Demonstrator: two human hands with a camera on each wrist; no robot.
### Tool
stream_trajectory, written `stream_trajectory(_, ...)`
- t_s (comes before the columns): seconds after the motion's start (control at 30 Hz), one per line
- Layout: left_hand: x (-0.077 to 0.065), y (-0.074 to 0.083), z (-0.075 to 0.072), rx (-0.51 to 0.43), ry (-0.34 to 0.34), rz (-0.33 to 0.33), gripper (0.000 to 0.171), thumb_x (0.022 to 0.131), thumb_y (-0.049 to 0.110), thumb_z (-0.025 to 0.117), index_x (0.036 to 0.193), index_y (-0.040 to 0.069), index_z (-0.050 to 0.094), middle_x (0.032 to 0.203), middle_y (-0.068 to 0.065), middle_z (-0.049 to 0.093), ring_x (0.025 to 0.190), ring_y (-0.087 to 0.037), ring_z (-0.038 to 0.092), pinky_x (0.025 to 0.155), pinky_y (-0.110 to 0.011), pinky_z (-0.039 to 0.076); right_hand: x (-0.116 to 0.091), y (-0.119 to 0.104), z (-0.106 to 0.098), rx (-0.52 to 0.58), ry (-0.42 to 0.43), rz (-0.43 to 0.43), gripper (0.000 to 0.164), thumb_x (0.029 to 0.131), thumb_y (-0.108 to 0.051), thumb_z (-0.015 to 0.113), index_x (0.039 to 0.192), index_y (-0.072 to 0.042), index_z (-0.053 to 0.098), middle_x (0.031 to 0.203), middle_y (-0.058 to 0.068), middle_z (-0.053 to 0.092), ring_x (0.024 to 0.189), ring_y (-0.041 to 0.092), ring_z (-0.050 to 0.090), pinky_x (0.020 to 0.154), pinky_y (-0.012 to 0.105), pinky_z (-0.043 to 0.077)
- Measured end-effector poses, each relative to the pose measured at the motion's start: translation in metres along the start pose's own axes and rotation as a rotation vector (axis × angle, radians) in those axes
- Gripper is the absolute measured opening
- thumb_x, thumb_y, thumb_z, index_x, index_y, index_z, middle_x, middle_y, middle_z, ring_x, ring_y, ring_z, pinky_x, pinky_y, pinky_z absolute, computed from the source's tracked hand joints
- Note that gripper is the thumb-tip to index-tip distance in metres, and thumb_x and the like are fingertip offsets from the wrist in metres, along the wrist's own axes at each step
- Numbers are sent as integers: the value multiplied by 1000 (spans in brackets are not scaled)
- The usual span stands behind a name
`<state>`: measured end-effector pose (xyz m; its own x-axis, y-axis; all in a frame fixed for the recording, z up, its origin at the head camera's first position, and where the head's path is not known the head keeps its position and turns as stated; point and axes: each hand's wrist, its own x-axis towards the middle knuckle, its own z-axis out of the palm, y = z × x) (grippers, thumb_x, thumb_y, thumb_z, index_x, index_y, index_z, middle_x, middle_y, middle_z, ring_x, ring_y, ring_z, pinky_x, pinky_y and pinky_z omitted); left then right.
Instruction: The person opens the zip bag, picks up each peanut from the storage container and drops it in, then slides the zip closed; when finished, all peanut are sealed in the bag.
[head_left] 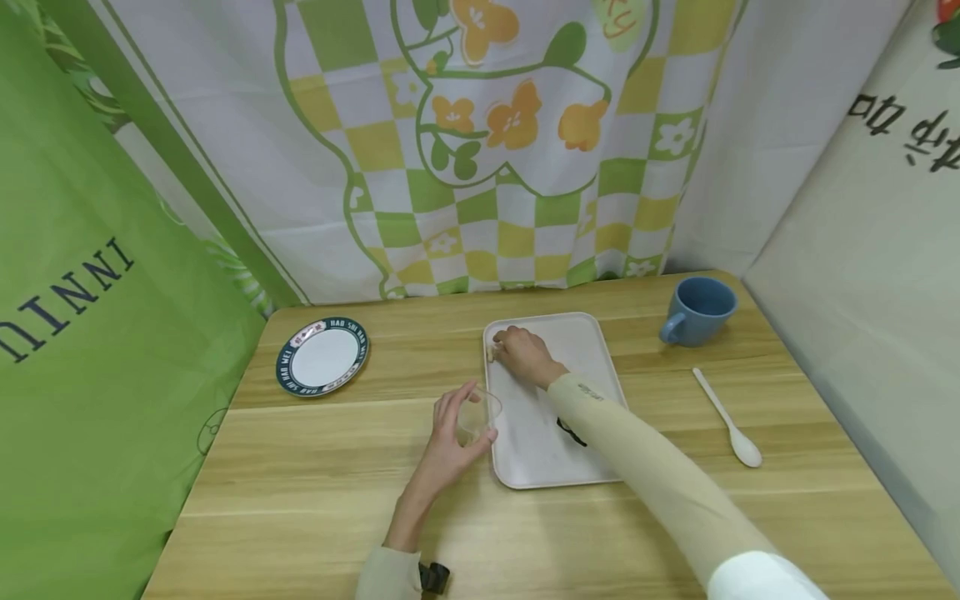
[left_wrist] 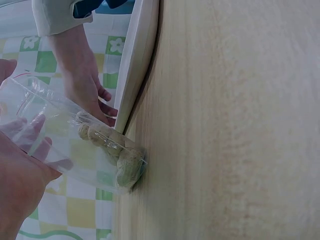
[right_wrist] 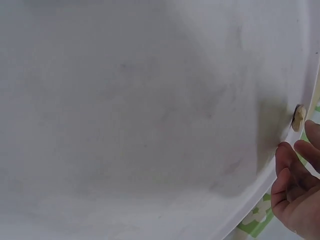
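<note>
My left hand [head_left: 448,437] holds a clear plastic bag [left_wrist: 65,130] by its open mouth, beside the tray's left edge. Several peanuts in their shells [left_wrist: 107,145] lie at the bottom of the bag, which hangs low by the table. My right hand [head_left: 525,357] reaches to the far left part of the pale rectangular tray [head_left: 525,462]. A single peanut [right_wrist: 298,118] is at the tray's rim, right by the right hand's fingertips [right_wrist: 282,150], which are bent and spread apart.
At the back left is a plate [head_left: 324,357] with a dark patterned rim. A blue mug [head_left: 699,312] stands at the back right, with a white spoon [head_left: 727,418] in front of it. Something small and black [head_left: 572,432] shows beside the right forearm. A checkered cloth [head_left: 517,225] hangs behind the table.
</note>
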<state>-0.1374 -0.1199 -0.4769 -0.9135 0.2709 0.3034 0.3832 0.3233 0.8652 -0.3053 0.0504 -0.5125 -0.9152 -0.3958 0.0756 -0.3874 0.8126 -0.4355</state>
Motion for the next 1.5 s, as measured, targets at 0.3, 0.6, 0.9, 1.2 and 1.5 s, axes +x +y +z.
stream_trajectory(0.3,0,2,0,0,-18,-18,72,84,5,70,146,2,33,127,-23,43,126,-37,33,107,-58,26,6,-3,11,-85,-5,-48,22,94,-17,62,111,-6,69,96,12,61,87,27,60,73,40,52)
stream_trajectory(0.6,1,3,1,-6,-11,-28,71,83,4,70,145,0,35,126,-24,43,126,-39,34,107,-57,26,1,-6,11,97,84,0,18,88,-4,64,105,0,69,101,13,68,95,28,64,82,39,53)
stream_trajectory(0.9,1,3,2,-7,-17,-36,71,84,5,69,145,0,34,127,-23,42,126,-36,32,108,-58,25,-1,-4,12,202,104,11,12,85,-3,68,97,-2,68,94,11,68,88,24,64,78,36,53)
stream_trajectory(1.2,3,4,1,-5,-10,-40,71,83,6,70,145,0,35,127,-25,43,126,-37,34,108,-57,25,-23,-7,-8,284,157,-50,16,85,-5,71,101,-1,71,92,7,68,84,20,62,75,33,52)
stream_trajectory(1.5,5,5,-2,-4,-5,-33,70,83,4,70,144,-1,35,126,-26,44,124,-43,34,106,-58,27,-52,-31,-44,345,315,-230,11,85,-9,73,95,-4,72,89,3,67,79,15,62,68,32,51)
